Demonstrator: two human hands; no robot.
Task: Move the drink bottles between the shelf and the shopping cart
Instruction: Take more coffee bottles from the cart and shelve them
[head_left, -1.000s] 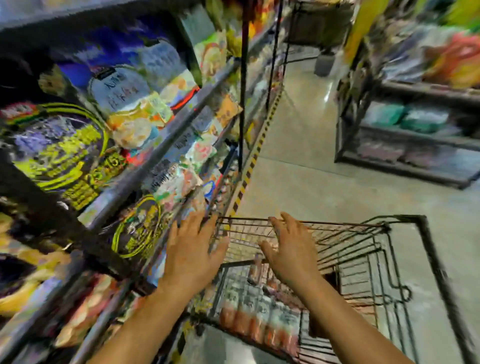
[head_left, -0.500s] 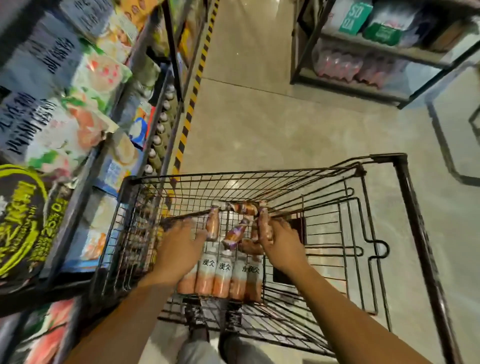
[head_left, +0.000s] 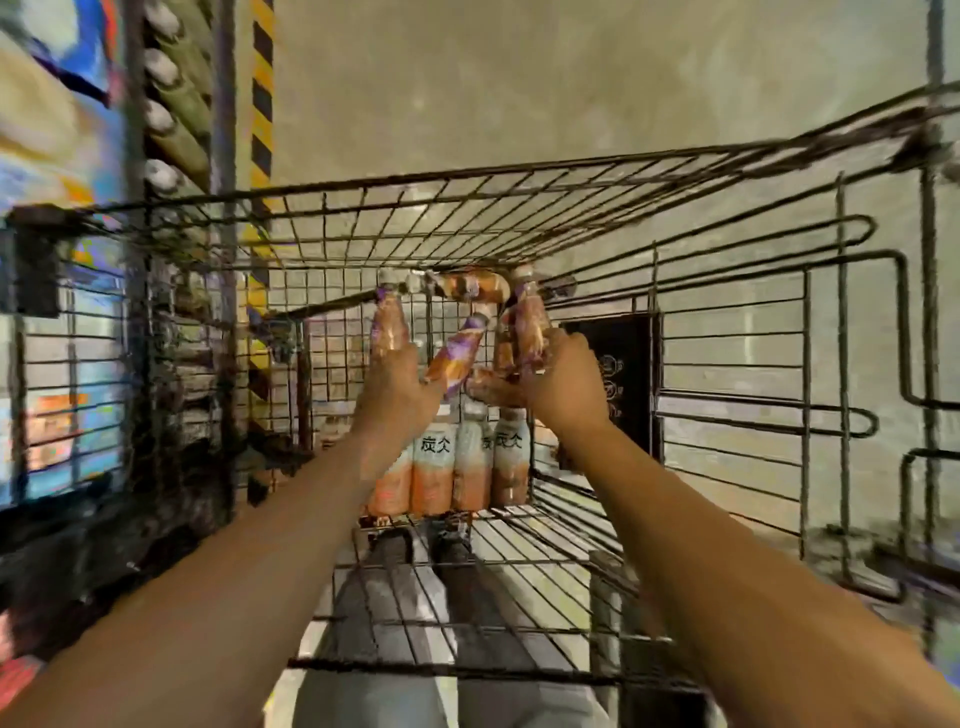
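Wire shopping cart (head_left: 727, 291) on concrete floor (head_left: 519, 88), shelf (head_left: 176, 130) beside it; our left hand (head_left: 397, 392) and right hand (head_left: 563, 382) grasp bottles (head_left: 389, 325) inside.

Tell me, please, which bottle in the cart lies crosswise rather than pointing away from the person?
The bottle at the far end, lying sideways above both hands; the others point away or stand in a row.
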